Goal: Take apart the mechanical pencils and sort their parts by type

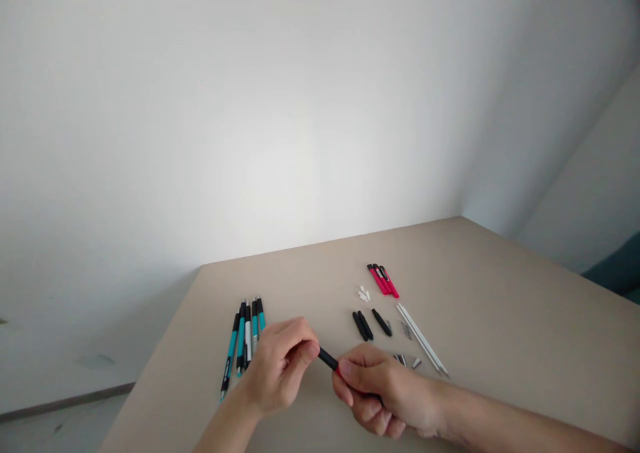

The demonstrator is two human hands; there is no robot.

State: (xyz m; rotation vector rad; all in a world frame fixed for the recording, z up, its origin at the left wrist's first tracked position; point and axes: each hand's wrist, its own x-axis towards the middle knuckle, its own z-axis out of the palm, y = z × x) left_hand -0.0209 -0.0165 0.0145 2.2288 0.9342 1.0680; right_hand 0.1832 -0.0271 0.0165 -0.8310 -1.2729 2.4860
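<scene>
A pen (328,358) with a black grip and a bit of red barrel spans the gap between my two hands, slightly tilted. My right hand (373,386) is closed around its red end, which is mostly covered by the fingers. At the other end, my left hand (287,366) pinches the tip of the black grip between thumb and fingers; whether a small part sits in that pinch is hidden. Just behind the right hand lie small metallic pen tips (416,362), partly covered. Loose black grips (383,322) rest a little farther back.
Several teal and black pens (241,333) lie side by side on the left of the beige table (500,293). Red barrels (384,281), small white pieces (365,294), springs (407,330) and thin white refills (423,340) lie right of centre. A white wall (300,140) rises behind.
</scene>
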